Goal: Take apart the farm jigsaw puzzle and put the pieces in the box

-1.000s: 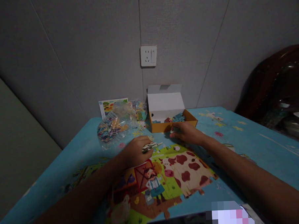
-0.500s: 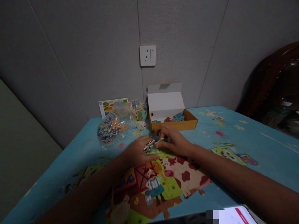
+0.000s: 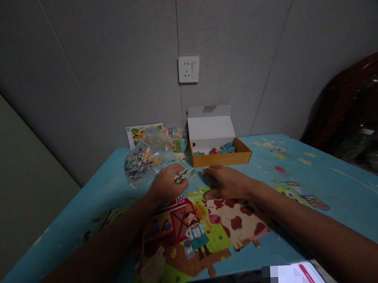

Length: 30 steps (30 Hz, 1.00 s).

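Likely adding to the far edge of the puzzle (image 3: 218, 236), clutching loose pieces (image 3: 181, 175) in the left hand (image 3: 166, 183), with the right hand (image 3: 230, 183) curled there, hold impossible to tell, probably needing careful alignment next.

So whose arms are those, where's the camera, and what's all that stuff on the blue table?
They're a person's own bare arms; there's no robot. Every picture comes from one camera on that person's head, looking forward and down.

On the blue table cover lies a partly joined puzzle showing a farmer and a cow. Behind it stands an open orange box with some pieces inside. To the box's left are clear plastic packaging with colourful pieces in it and a picture card.

The left hand holds a few puzzle pieces. The right hand is at the puzzle's far edge; I can't tell whether it holds anything.
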Motion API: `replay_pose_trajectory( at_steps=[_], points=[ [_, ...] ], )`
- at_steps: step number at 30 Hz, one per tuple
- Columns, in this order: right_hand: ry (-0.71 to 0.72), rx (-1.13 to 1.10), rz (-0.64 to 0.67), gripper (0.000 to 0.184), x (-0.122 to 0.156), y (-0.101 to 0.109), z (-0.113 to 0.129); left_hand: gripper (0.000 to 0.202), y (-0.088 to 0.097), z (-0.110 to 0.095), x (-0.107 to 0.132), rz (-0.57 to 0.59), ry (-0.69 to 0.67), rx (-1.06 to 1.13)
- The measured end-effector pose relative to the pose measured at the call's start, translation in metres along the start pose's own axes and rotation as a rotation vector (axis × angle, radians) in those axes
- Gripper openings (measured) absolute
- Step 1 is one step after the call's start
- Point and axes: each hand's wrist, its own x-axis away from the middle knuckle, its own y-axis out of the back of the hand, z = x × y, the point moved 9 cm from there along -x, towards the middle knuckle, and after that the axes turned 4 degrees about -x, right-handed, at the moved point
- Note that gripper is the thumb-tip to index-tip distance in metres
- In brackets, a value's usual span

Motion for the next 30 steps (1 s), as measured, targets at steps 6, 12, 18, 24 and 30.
replay_pose_trajectory(
  at_steps=[6,12,18,24,30],
  points=[
    [0.007,0.032,0.106,0.033,0.000,-0.010,0.004,0.015,-0.008,-0.003,0.002,0.045,0.013,0.026],
    [-0.031,0.084,0.084,0.032,0.002,-0.009,0.008,0.017,-0.011,-0.005,0.004,0.046,-0.027,0.020],
    [-0.072,0.057,0.114,0.033,0.003,-0.009,0.007,0.014,-0.011,-0.005,0.003,0.046,-0.029,0.026],
    [-0.034,-0.037,0.125,0.030,0.005,-0.011,0.012,0.023,-0.016,-0.003,0.005,0.087,0.016,0.126],
    [-0.052,0.176,0.046,0.045,0.003,-0.014,0.023,0.046,-0.023,-0.006,0.006,0.138,-0.011,0.228]
  ],
)
